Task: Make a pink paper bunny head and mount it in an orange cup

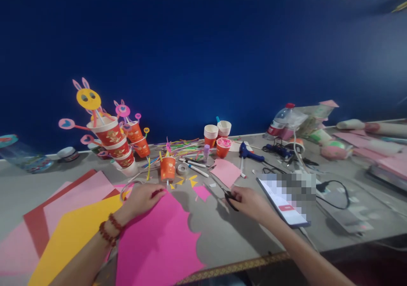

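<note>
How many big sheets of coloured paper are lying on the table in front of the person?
4 that I can tell: the magenta sheet under the left hand, then the yellow sheet, the light pink sheet and the red sheet; others may lie underneath.

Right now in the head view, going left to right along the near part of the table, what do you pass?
Yellow sheet → left hand → magenta sheet → scissors → right hand → phone → black cable.
</note>
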Demonstrator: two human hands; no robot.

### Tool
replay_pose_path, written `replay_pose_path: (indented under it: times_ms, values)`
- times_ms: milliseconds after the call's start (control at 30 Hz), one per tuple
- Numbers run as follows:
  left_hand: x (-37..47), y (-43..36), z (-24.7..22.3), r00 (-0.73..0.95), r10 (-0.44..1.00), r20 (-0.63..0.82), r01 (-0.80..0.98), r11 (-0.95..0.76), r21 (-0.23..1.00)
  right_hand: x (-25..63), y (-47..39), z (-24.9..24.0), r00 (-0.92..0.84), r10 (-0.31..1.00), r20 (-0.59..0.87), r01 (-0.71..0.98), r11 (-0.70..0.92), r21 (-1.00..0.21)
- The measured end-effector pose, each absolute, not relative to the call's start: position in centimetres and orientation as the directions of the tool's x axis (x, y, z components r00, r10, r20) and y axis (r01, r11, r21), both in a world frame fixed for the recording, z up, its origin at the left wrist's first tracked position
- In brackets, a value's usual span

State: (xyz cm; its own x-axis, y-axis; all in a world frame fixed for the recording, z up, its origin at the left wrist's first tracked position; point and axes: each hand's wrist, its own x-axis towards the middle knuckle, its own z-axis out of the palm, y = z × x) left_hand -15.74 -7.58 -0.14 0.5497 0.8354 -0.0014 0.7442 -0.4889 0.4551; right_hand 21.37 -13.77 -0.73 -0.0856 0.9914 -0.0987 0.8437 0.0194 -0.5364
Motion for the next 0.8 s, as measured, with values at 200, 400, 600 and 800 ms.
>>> replay_pose_path:
  times_ms: [200,400,600,800]
  values:
    - [-18.0,-7.4,-3.2,0.501,0.866,0.006,0.839,-0.487,0.244,21.5,-15.2,-0.9,0.018,0.993,-0.114,0.976,-0.042,-0.215]
    - [-18.8,-7.4,-5.4,0.501,0.837,0.218,0.837,-0.533,0.123,21.3,-15.3,-0.6,-0.059,0.991,-0.116,0.987,0.041,-0.153]
    - [-18.7,-7.2,-5.1,0.467,0.828,0.309,0.868,-0.497,0.019,21.5,-14.4,0.9,-0.223,0.962,-0.155,0.954,0.182,-0.239]
    - [-17.6,-7.4,-6.0,0.412,0.839,0.355,0.903,-0.428,-0.036,17.0,-11.0,-0.2,-0.509,0.858,0.061,0.784,0.492,-0.379]
